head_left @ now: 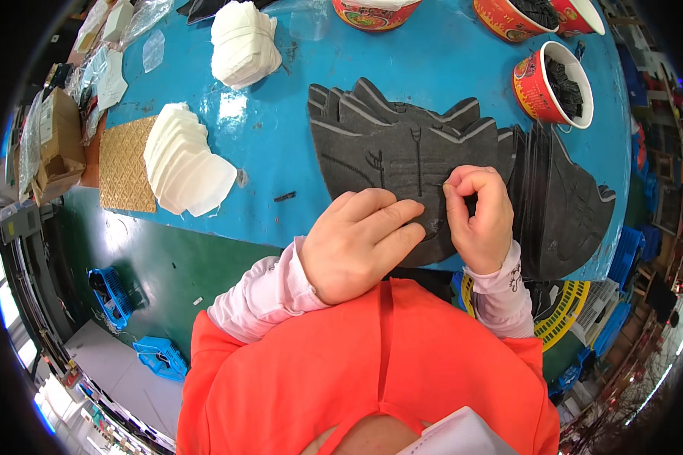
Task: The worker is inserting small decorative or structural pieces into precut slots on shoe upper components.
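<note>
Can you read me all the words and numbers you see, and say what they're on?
No words or numbers I can quote.
Red tub at the far edge: colourful printing, too small to read.
Red tub at right: printing, too small and curved.
Cardboard box: pale label, too blurred.
Right sleeve: dark squiggles, unclear.
Big black jagged piece: lines and marks, no clear word.

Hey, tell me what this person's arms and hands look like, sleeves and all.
The left hand and right hand are gloveless. The left sleeve and right sleeve are pale pink, reaching the wrists; the right one bears a dark curly marking near its cuff.
</note>
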Available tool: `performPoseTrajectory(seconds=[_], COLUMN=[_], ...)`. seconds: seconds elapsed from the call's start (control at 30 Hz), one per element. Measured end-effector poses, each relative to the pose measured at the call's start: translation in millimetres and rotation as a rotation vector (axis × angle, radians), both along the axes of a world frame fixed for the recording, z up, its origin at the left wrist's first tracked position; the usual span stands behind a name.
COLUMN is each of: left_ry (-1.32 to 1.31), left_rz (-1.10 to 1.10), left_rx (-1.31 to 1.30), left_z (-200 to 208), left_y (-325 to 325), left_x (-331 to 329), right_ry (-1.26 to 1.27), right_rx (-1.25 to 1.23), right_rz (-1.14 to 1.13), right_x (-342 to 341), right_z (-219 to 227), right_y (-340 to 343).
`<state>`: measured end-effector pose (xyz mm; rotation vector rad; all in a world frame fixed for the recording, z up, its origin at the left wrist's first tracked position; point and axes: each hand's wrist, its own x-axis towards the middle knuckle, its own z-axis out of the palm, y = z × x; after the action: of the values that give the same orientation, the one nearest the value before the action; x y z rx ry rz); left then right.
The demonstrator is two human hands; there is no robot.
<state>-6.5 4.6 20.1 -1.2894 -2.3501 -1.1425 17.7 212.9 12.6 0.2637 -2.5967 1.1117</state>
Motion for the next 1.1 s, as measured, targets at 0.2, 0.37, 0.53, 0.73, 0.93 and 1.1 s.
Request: performPoseTrajectory(seconds=[0.2,0.37,0.53,0.73,0.93,1.1], left_ry=[0.053,0.038,0.040,0.065,0.078,0.045], left_rz=[0.018,0.017,0.029,0.018,0.025,0.060], left_rx=[-0.062,-0.067,-0.079,-0.141,-0.230,-0.217], left_z=[3.6,1.4,1.3,5.0,2.4,1.8], left_y=[4.6,4.5,6.1,8.0,18.4,20.2], left_x=[-4.2,-3.0,-2.6,-2.1,-1.6,0.6], right_ry=[-0.019,-0.020,-0.018,-0.013,-0.044,0.022], right_rx=[0.063,0.043,0.081,0.089,0.074,0.170], right_rz=[0.087,0.119,0.148,0.091,0.055,0.034], right_x=[-2.6,-4.5,-5.7,-4.6,-3.7,9.4], right_z=[3.3,4.3,5.2,5.6,7.5,14.0], right_y=[5.9,8.5,11.1,5.5,3.9,9.2])
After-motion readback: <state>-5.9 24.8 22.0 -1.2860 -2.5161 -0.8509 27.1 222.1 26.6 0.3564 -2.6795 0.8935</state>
